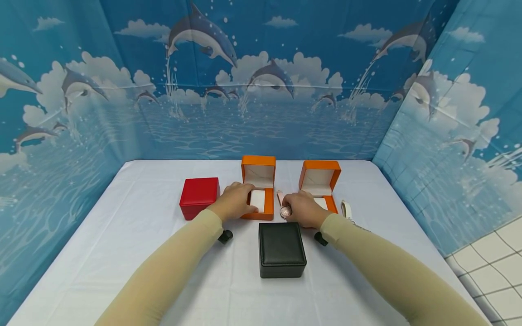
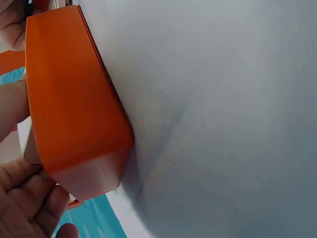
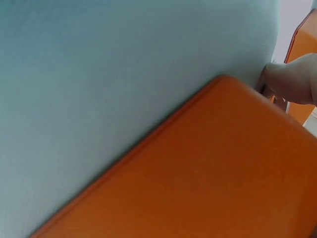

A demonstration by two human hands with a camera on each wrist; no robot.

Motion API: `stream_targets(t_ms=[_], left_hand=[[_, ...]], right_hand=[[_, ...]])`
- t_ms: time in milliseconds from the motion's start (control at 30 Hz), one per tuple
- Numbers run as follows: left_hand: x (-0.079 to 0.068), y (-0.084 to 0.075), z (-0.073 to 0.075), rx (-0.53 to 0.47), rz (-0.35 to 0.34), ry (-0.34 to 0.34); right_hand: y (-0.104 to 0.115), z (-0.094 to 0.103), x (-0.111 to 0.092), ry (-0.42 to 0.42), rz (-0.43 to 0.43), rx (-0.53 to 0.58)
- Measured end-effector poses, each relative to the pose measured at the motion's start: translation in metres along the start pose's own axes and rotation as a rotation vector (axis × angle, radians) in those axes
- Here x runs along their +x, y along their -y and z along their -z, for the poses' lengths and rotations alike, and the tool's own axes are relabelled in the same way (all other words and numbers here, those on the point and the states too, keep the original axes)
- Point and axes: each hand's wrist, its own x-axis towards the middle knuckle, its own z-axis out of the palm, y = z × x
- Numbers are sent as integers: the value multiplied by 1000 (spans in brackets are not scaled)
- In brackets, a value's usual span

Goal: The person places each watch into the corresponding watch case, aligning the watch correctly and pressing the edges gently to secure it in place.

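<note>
My left hand [image 1: 235, 201] grips the left side of an open orange watch box [image 1: 269, 206], thumb over its front edge near the white cushion [image 1: 257, 201]. In the left wrist view, fingers [image 2: 29, 198] curl at the wall of that box. Between two orange boxes, my right hand [image 1: 303, 209] pinches a pink-strapped wristwatch [image 1: 285, 211], its round dial facing up. The second orange watch box [image 1: 331, 204], lid raised, is partly hidden behind this hand. Its outer wall fills the lower right wrist view, with the right thumb [image 3: 292, 79] just beyond a corner.
A closed black box [image 1: 281, 246] stands in front, between my forearms. Left of my left hand sits a closed red box [image 1: 199, 197]. A white-strapped watch [image 1: 346, 209] lies right of the second orange box. White cloth [image 1: 228, 290] covers the table.
</note>
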Motion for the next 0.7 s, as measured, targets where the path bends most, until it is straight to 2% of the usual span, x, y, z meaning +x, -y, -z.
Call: stream_targets(t_ms=[133, 367, 700], left_hand=[[1, 1, -2, -29, 5, -5], [-4, 2, -1, -77, -36, -25], [-8, 0, -1, -149, -78, -43]], right_hand=[[0, 0, -1, -9, 8, 8], [2, 2, -3, -8, -9, 51], [4, 5, -5, -20, -25, 56]])
